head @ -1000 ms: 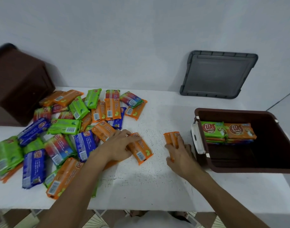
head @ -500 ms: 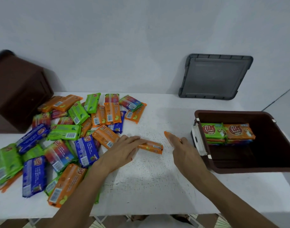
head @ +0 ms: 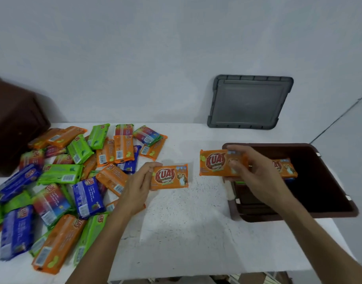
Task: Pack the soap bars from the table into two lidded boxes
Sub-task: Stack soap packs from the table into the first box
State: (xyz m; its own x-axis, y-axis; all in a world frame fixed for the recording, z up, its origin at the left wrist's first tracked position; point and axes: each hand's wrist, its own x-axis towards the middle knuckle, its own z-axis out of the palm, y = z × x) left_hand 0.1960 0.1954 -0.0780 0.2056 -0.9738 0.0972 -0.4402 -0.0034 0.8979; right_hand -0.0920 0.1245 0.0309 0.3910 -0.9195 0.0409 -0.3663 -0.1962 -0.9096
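Turned label-up since a moment ago: one orange soap bar at frame centre, pinched by fingers of left hand; second orange bar gripped by right hand fingers over left rim of brown box. Heap of bars on table, lower left; grey lid upper right.

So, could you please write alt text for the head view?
A person's left hand holds an orange soap bar over the white table; the right hand holds another orange bar at the rim of an open brown box with bars inside. A pile of soap bars lies at the left; a grey lid leans on the wall.
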